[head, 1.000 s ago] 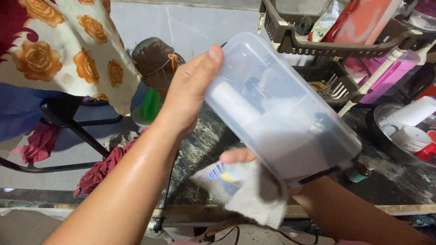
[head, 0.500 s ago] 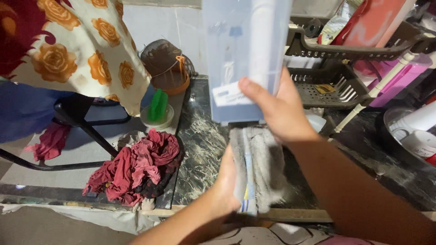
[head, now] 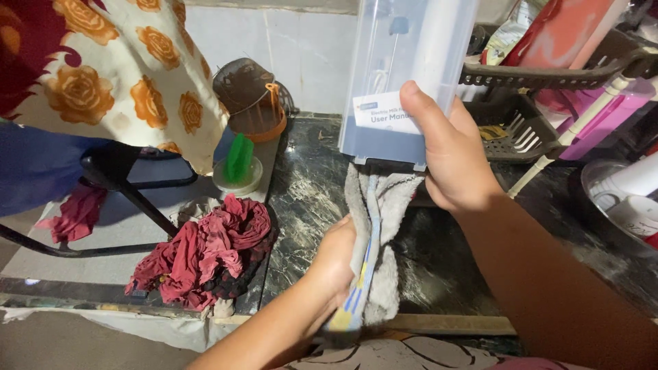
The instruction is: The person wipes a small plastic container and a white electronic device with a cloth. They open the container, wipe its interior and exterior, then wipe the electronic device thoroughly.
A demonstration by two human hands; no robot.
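Since half a second ago the clear plastic container (head: 411, 75) has shifted a little to the right and stands nearly upright, and my left hand (head: 336, 264) has slid lower down the grey cloth (head: 380, 226), which now hangs longer beneath the box. My right hand (head: 449, 154) is closed around the container's lower right corner, thumb across the front face and fingers behind, holding it up above the dark marbled desk (head: 308, 199). A white leaflet and a pale tube show through the wall of the box. My left hand is closed around the cloth, bunching it into a strip with a blue and yellow striped edge; the top of the cloth touches the container's underside.

To wipe that bottom face well, I judge the cloth needs to be spread flatter against it than this bunched strip allows, with the left palm pressing up while the right hand keeps the box steady. My grip sits low on one corner, so a firm push could tip the box; countering with the thumb seems wise. A heap of red rags (head: 205, 250) lies on the desk's left part, and a brown dish rack (head: 521, 116) stands just behind my right hand.
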